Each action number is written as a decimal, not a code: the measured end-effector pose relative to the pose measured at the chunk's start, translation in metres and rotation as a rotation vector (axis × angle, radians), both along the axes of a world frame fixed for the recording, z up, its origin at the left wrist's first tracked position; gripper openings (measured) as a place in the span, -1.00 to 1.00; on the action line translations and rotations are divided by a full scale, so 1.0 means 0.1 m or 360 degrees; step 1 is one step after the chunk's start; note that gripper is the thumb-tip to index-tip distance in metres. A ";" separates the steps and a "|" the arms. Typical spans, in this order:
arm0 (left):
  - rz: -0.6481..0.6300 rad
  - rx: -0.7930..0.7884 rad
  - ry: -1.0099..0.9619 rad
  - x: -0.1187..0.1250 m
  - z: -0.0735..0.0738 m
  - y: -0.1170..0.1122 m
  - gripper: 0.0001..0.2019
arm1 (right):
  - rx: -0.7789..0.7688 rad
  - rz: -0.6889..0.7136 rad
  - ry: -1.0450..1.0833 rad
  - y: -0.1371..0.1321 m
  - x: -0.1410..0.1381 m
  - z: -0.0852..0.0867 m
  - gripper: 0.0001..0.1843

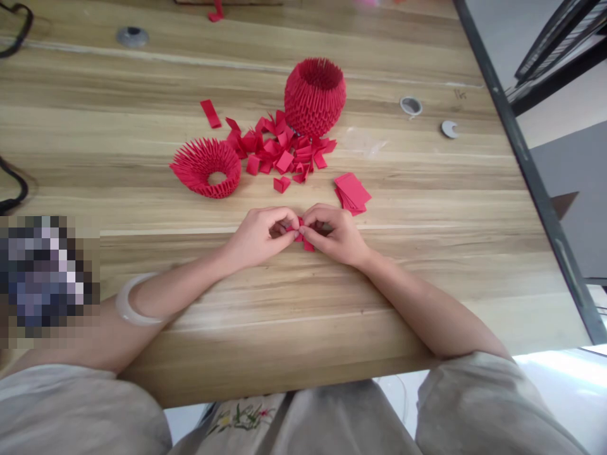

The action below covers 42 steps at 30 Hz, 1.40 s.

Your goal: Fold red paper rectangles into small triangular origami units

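Between my fingertips is a small red paper piece [300, 235], partly hidden by the fingers. My left hand [266, 232] pinches it from the left, and my right hand [334, 232] pinches it from the right. Close to the right fingertips a bit of red paper [308, 245] shows on the table. Just beyond my right hand lies a stack of flat red paper slips [351, 191]. Farther off is a loose pile of folded red paper pieces [279, 148]. Left of the pile sits a flared red paper ring [206, 167]; behind it stands a round red paper vase [315, 98].
A single red slip [210, 114] lies apart on the wooden table [142, 151]. Toward the right are a cable hole [410, 106] and its loose grey cover [449, 129]. Another cable grommet [133, 36] is at the far left. A blurred-out object [45, 275] lies beside my left forearm.
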<state>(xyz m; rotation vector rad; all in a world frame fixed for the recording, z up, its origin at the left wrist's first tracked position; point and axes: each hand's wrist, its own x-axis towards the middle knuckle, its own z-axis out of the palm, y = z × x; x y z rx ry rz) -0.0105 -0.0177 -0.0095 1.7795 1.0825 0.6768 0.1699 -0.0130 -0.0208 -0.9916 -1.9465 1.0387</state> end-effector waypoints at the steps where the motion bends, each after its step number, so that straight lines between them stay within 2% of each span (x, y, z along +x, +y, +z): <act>1: -0.0001 0.0000 0.0000 0.00 0.00 0.00 -0.87 | -0.0001 0.0001 0.0001 0.00 0.00 0.00 -0.90; 25: 0.0009 0.0071 0.0040 -0.02 -0.04 0.01 -0.91 | -0.0025 -0.0008 -0.0004 -0.01 0.01 0.00 -0.84; 42: 0.0010 0.0051 0.0068 -0.01 -0.01 0.00 -0.87 | -0.0031 -0.0004 -0.0002 -0.01 0.01 -0.01 -0.85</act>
